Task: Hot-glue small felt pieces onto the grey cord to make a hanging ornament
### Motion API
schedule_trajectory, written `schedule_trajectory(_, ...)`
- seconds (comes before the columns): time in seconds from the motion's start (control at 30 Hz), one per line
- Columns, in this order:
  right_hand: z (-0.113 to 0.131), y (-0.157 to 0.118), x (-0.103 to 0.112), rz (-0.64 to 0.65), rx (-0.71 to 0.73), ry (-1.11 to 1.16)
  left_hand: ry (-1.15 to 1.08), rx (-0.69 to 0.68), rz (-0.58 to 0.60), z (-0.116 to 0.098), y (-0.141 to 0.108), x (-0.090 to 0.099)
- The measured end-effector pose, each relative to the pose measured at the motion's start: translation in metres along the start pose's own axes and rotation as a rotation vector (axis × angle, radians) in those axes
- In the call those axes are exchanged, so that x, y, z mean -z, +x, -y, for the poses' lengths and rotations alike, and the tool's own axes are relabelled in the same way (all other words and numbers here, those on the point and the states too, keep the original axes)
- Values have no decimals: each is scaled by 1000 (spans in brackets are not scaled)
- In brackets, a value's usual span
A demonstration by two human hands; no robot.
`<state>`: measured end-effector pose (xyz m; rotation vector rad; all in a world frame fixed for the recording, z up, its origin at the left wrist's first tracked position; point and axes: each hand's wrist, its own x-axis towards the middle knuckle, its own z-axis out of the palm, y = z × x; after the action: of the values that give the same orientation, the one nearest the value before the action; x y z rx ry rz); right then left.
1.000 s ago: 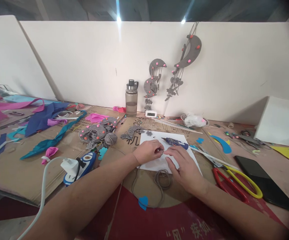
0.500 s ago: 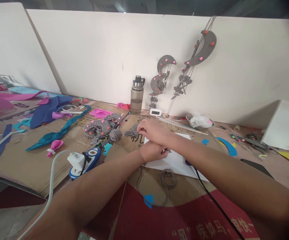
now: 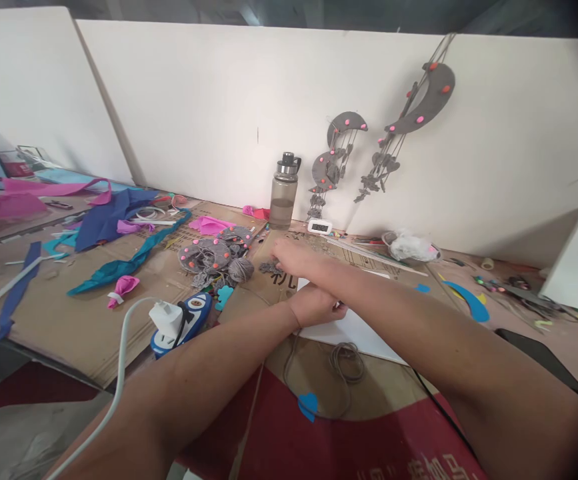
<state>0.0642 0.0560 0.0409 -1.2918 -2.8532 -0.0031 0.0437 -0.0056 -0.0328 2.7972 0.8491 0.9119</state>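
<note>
My forearms cross over the table, the right above the left. My right hand (image 3: 291,257) reaches left with its fingers curled down at small grey felt pieces (image 3: 270,267); whether it grips one is hidden. Beneath the right forearm, my left hand (image 3: 317,306) is closed over a white board (image 3: 369,333), and what it holds cannot be made out. A loose grey cord (image 3: 347,363) runs from near the left wrist and lies coiled on the cardboard. Close by is a blue paper cutout (image 3: 308,406). Left of my hands sit grey crescents with pink and orange dots (image 3: 203,253) and a grey yarn ball (image 3: 241,269).
A water bottle (image 3: 283,193) and a small digital clock (image 3: 319,227) stand by the white partition, where grey moon hangings (image 3: 431,100) hang. A power strip (image 3: 183,327) with a white cable is at left. At right lie a phone (image 3: 539,360) and a bag of white stuffing (image 3: 411,247).
The view has turned slightly left, so the scene sits further right. My right hand has moved left and down onto the grey felt pieces. My left hand has stayed nearly in place.
</note>
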Motion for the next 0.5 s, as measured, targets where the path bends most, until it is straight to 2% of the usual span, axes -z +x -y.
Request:
schedule_trajectory(0.17, -4, 4, 5, 52, -11, 107, -18, -34, 5, -2, 2, 4)
schedule_trajectory(0.3, -17, 3, 11, 61, -26, 269, -75, -88, 10, -2, 3, 7)
schedule_trajectory(0.5, -33, 3, 3, 86, -135, 475, -85, -75, 46, -4, 3, 10)
